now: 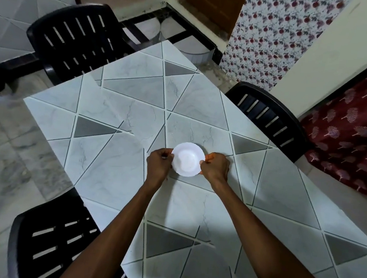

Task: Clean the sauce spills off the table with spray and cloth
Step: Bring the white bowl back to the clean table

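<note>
The bench (pixel 112 168) fills most of the view, set cornerwise to the camera, its top patterned in pale marble-like triangles with a few darker grey ones and thin dark lines between them. Near its middle is a small white plate (pixel 187 159) with a wavy rim and a shallow well, held between the person's two bare hands, both forearms reaching in from the bottom edge. The left grip (pixel 160 161) is curled onto the plate's left rim, thumb and fingertips pinching it. The right grip (pixel 215 166) closes on the right rim in the same way, its thumb lying on the edge. A small orange thing (pixel 210 157) shows at the fingers of the right grip, touching the plate's rim; what it is cannot be told. Whether the plate sits on the bench or is raised just off it cannot be told either, though a faint shadow lies under its near side. Three black slatted plastic chairs stand round the bench: one (pixel 75 38) at the far left corner, one (pixel 267 117) at the right side, one (pixel 51 245) at the near left. Beyond the right chair hangs a flowered curtain (pixel 273 35), and beside it lies a dark red cloth (pixel 357 137) printed with pale tree shapes. The floor (pixel 9 144) to the left is grey stone tile.
</note>
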Tool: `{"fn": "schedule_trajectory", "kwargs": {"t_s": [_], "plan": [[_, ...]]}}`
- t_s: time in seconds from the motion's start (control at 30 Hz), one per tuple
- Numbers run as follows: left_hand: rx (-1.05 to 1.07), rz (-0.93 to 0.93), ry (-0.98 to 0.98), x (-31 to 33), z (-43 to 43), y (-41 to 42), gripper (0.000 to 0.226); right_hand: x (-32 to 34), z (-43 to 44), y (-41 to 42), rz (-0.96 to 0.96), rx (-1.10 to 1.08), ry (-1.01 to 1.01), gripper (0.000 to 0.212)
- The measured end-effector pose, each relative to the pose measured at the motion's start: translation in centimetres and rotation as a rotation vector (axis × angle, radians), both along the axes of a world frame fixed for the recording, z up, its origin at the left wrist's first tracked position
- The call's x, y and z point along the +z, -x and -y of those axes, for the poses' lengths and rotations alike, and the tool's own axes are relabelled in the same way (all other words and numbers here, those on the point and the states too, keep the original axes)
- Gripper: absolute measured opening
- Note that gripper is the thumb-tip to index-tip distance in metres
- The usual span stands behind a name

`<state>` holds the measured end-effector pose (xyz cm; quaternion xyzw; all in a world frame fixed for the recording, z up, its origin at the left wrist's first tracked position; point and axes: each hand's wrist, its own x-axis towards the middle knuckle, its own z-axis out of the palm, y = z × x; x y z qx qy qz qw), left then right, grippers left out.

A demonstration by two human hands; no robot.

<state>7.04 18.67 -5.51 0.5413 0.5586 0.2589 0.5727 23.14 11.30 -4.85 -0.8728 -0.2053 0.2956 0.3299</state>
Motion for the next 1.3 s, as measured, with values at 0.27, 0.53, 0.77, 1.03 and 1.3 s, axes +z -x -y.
{"fn": "schedule_trajectory", "kwargs": {"t_s": [0.27,0.53,0.77,1.03,1.3], "plan": [[-0.025,0.039,0.096,-1.1,-0.6,-0.2,0.048,3.7,1.1,-0.4,-0.164,-0.159,-0.111,0.011],[-0.074,-0.006,0.001,-1.3,-0.4,-0.4,0.018,2.6,9.9,-1.8,-0.175,-0.293,-0.033,0.009],[-0.075,-0.038,-0.058,-1.4,0.4,-0.5,0.029,-0.3,14.4,-1.3,-0.177,-0.357,-0.027,0.009],[-0.042,-0.019,-0.041,-2.1,0.9,0.1,0.029,-0.9,14.8,-1.1,-0.15,-0.387,-0.03,0.011],[-0.044,0.005,-0.033,-2.4,1.3,0.1,0.027,-0.4,15.2,-0.8,-0.143,-0.371,-0.013,0.012]]}}
